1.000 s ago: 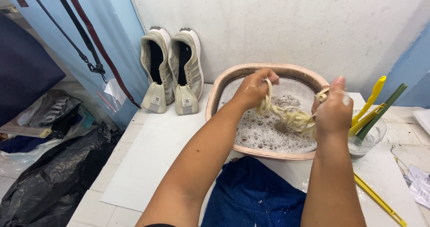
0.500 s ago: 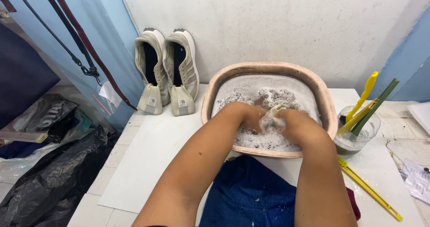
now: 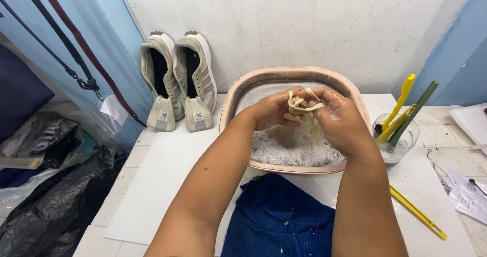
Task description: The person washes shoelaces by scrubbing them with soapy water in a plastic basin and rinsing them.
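We are scrubbing: our left hand and right hand have fingers clamped on wet shoelaces above the soapy basin; next, we judge, a dunk.

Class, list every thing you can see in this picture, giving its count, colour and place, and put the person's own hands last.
Basin: one, pinkish, by the wall, holding soapy water.
Shoelaces: a bunch, cream, held above the basin.
Shoes: two, beige, leaning against the wall, left.
Towel: one, dark blue, in front of the basin.
Clear container: one, right of the basin, holding yellow and green tools.
Yellow stick: one, on the table, right.
Black bags: on the floor, left.
Left hand: grip on the shoelaces.
Right hand: grip on the shoelaces.
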